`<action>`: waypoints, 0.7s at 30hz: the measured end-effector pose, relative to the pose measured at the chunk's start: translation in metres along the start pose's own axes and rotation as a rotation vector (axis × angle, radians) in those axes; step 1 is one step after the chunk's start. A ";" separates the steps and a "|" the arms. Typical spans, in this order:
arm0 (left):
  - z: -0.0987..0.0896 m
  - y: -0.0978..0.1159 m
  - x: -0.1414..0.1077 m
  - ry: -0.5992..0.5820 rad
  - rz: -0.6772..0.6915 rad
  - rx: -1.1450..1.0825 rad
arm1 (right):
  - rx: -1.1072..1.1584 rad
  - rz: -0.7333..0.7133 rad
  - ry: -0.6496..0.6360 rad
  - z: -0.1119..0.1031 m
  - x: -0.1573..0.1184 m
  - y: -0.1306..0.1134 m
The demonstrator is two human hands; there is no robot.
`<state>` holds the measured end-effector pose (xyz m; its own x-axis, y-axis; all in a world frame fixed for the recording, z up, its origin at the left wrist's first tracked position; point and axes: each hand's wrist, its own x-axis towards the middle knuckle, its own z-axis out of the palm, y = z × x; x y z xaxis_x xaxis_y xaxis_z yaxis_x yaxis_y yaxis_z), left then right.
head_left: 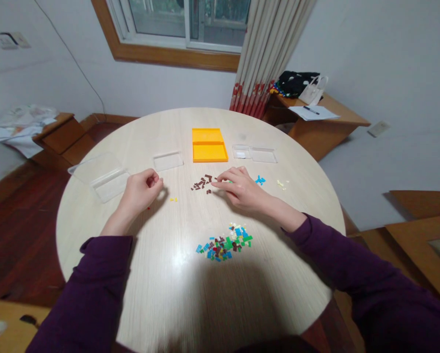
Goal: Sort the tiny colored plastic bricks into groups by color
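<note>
My right hand (241, 190) reaches in from the right, fingers stretched out and apart, its fingertips at the edge of a small pile of brown toy bricks (201, 183). Over the left side of the table, my left hand (143, 188) is closed with curled fingers; whatever it may hold is hidden. Two yellow bricks (173, 199) lie to its right, and a tiny red brick (148, 208) is just below it. Nearer to me is a mixed heap of small bricks (225, 243) in blue, green, brown, red and cream. Part of a green piece (230, 182) shows behind my right hand.
Blue bricks (260, 180) and cream bricks (281, 184) lie in separate groups to the right. At the back of the round table (157, 294) stands an opened orange case (210, 152). Clear plastic boxes (168, 161) flank it, with a larger clear box (110, 186) at far left.
</note>
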<state>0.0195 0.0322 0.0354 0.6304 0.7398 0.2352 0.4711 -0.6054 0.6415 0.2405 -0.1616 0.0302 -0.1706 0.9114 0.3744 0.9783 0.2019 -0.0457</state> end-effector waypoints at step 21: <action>0.002 0.000 -0.001 -0.019 -0.007 -0.023 | 0.187 0.078 -0.154 -0.001 -0.046 -0.024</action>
<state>0.0199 0.0307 0.0333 0.6387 0.7383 0.2167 0.4617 -0.5930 0.6597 0.2247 -0.2090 0.0146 -0.1251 0.9678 0.2184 0.9530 0.1784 -0.2449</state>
